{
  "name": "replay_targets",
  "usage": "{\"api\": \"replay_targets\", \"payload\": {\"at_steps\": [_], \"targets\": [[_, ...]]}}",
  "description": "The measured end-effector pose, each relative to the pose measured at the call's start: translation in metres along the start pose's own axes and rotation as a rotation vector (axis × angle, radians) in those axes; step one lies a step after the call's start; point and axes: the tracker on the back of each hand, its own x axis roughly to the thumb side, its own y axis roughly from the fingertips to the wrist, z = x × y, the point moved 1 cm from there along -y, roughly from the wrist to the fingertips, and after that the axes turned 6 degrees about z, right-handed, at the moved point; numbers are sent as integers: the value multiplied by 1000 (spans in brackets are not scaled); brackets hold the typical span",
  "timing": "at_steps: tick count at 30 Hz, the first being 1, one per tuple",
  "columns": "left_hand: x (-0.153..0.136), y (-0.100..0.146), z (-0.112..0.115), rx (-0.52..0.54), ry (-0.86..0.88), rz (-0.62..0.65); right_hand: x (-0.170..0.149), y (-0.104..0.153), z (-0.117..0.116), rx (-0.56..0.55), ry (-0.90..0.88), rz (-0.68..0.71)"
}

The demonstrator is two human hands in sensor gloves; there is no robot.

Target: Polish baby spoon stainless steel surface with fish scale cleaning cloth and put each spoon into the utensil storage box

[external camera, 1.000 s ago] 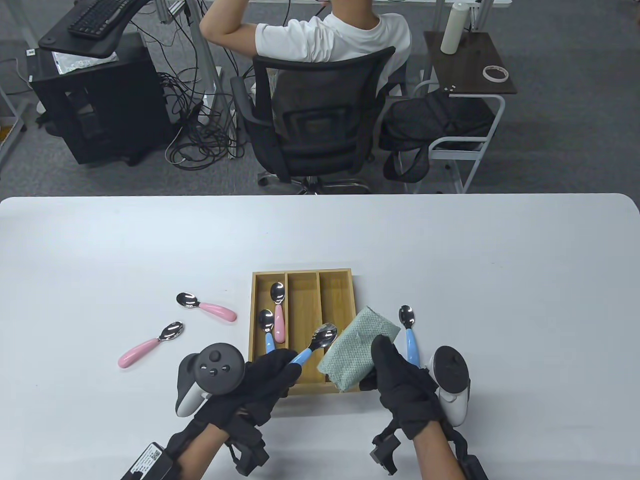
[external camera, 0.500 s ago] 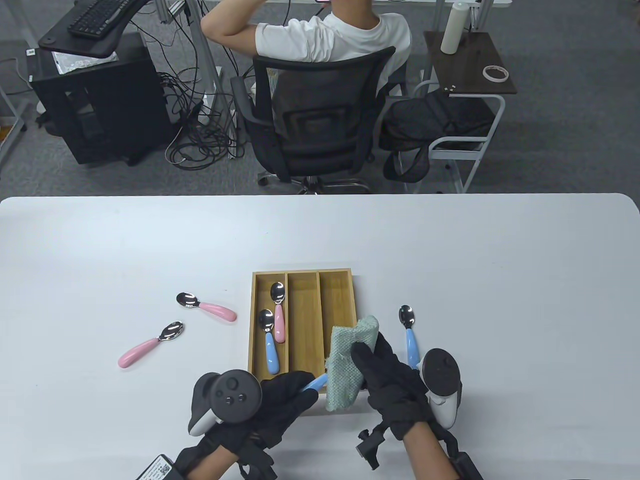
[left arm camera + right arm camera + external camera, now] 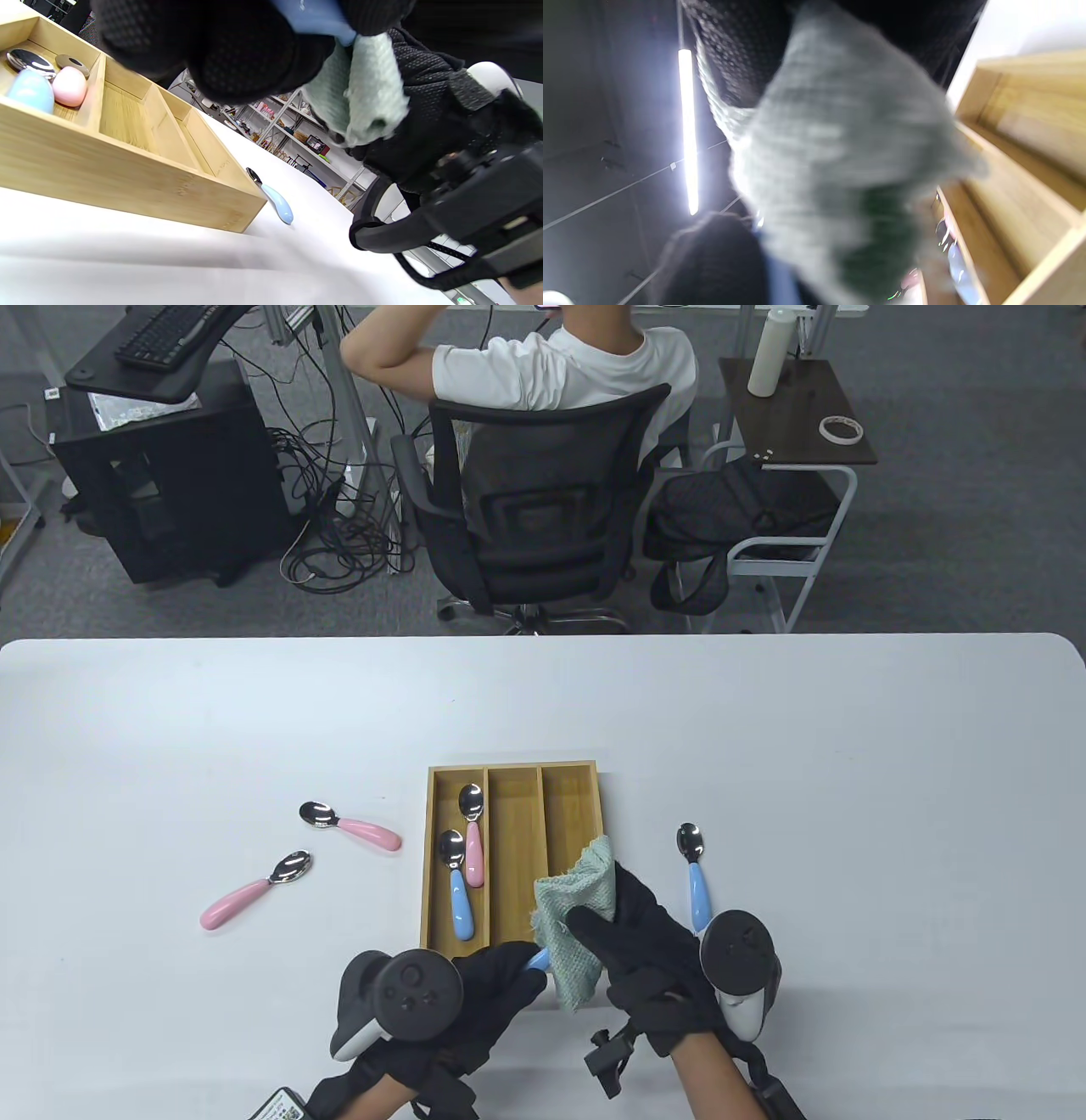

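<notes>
My left hand (image 3: 501, 984) grips the blue handle of a baby spoon (image 3: 538, 959) just in front of the wooden utensil box (image 3: 513, 780). Its steel bowl is hidden inside the green cloth (image 3: 577, 920), which my right hand (image 3: 632, 946) holds wrapped around it. The cloth (image 3: 360, 93) and the blue handle (image 3: 314, 19) show close up in the left wrist view. A pink spoon (image 3: 472, 836) and a blue spoon (image 3: 456, 886) lie in the box's left compartment. Two pink spoons (image 3: 349, 825) (image 3: 254, 891) lie on the table to the left. Another blue spoon (image 3: 695, 869) lies right of the box.
The box's middle and right compartments (image 3: 514, 848) hold nothing. The white table (image 3: 806, 780) stretches wide behind the box. Beyond its far edge a person sits in a black office chair (image 3: 543, 500).
Both hands have drawn back toward me. The right hand brought the cloth left over the held spoon's bowl, which showed bare a second ago and is now covered.
</notes>
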Motion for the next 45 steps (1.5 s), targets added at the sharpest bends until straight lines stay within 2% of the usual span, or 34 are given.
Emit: {"api": "replay_targets", "payload": {"at_steps": [3, 5, 11, 13, 17, 28, 30, 35, 40, 45], "targets": [[0, 1, 2, -4, 5, -2, 4, 1, -2, -9, 112, 46], [-1, 1, 2, -5, -8, -5, 5, 1, -2, 12, 116, 56], [-7, 3, 0, -6, -18, -24, -4, -2, -3, 163, -120, -9], [-8, 3, 1, -15, -30, -23, -9, -3, -6, 161, -149, -33], [-9, 2, 5, -40, -42, -25, -11, -2, -9, 159, -93, -33], [-6, 2, 4, -59, -14, -22, -8, 1, -6, 56, 53, -8], [-6, 3, 3, -56, -17, -25, -6, 2, -7, 78, 43, 5], [-10, 4, 4, -68, -37, -31, -9, -1, -10, 208, -143, 16], [-9, 3, 10, -100, -52, -19, -15, -1, -14, 223, -120, -7], [-7, 4, 7, -90, -47, -13, -12, -1, -14, 178, -70, -5]]}}
